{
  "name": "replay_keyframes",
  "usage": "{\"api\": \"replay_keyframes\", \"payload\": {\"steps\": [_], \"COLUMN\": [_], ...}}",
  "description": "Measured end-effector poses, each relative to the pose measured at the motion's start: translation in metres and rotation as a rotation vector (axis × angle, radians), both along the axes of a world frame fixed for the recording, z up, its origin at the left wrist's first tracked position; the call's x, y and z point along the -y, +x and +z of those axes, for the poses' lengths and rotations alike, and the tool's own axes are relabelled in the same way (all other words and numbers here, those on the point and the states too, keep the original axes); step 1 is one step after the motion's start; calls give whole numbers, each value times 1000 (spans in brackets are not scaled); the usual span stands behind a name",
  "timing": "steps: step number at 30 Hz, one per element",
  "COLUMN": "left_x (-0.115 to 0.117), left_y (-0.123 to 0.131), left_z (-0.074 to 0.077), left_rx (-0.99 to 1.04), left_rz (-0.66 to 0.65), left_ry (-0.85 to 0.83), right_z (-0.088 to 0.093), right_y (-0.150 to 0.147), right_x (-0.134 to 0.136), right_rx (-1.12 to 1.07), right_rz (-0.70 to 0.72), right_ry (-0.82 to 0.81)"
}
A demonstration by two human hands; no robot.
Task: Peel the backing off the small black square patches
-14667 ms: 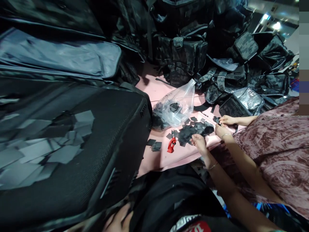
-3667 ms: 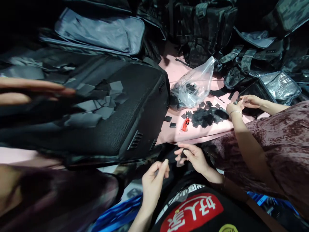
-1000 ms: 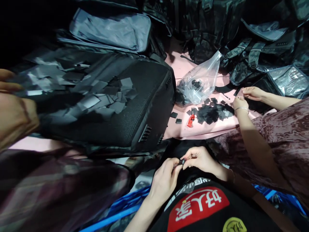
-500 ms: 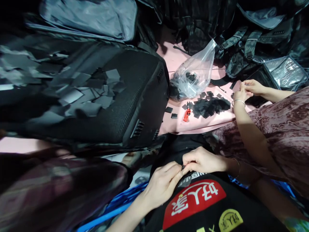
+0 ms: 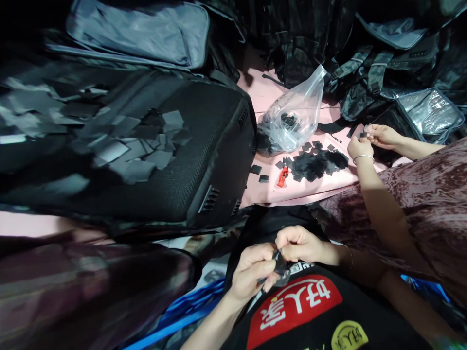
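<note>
Low over a black apron with a red printed patch (image 5: 292, 306), my two hands meet at a small dark square piece (image 5: 280, 262). Thumb and fingers of my left hand (image 5: 251, 272) pinch it from the left side. A thin, partly see-through bit (image 5: 283, 279) hangs just beneath; whether it belongs to the same piece I cannot tell. My right hand (image 5: 299, 244) has its fingertips closed on the piece's upper edge. Farther off, a pile of small black squares (image 5: 315, 163) lies on the pink tabletop (image 5: 302, 192), with red-handled snippers (image 5: 282, 177) beside it.
A large black backpack (image 5: 219, 121) fills the left, with loose dark squares (image 5: 142, 155) on it. Behind the pile stands a clear plastic bag (image 5: 302, 114). At right, a co-worker's hands (image 5: 361, 148) handle a small piece. More bags (image 5: 375, 68) line the back.
My left hand has turned and its thumb has shifted, so the dark piece between my hands shows more. The co-worker's hands have moved slightly apart.
</note>
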State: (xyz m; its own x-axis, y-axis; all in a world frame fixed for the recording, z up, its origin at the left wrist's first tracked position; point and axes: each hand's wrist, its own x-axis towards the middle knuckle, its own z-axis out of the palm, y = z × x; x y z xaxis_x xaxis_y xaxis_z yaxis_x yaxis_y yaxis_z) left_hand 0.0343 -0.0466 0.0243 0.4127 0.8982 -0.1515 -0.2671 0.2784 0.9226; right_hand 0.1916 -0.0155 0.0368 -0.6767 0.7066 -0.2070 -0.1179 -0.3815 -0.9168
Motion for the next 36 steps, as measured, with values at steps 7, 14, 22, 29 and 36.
{"api": "replay_keyframes", "payload": {"steps": [7, 14, 22, 29, 36], "left_x": [-18, -19, -11, -20, -21], "left_y": [-13, -3, 18, 12, 1], "left_z": [-2, 9, 1, 13, 6], "left_rx": [-409, -561, -610, -657, -849], "left_rz": [35, 274, 716, 605, 592], "left_ry": [414, 754, 651, 548, 873], "right_z": [1, 11, 5, 6, 4], "right_y": [3, -3, -27, -24, -17], "right_x": [-14, -8, 7, -5, -18], "right_rx": [211, 167, -28, 43, 128], "right_rz": [-138, -302, -712, -699, -516], "right_ry": [361, 346, 182, 163, 168]}}
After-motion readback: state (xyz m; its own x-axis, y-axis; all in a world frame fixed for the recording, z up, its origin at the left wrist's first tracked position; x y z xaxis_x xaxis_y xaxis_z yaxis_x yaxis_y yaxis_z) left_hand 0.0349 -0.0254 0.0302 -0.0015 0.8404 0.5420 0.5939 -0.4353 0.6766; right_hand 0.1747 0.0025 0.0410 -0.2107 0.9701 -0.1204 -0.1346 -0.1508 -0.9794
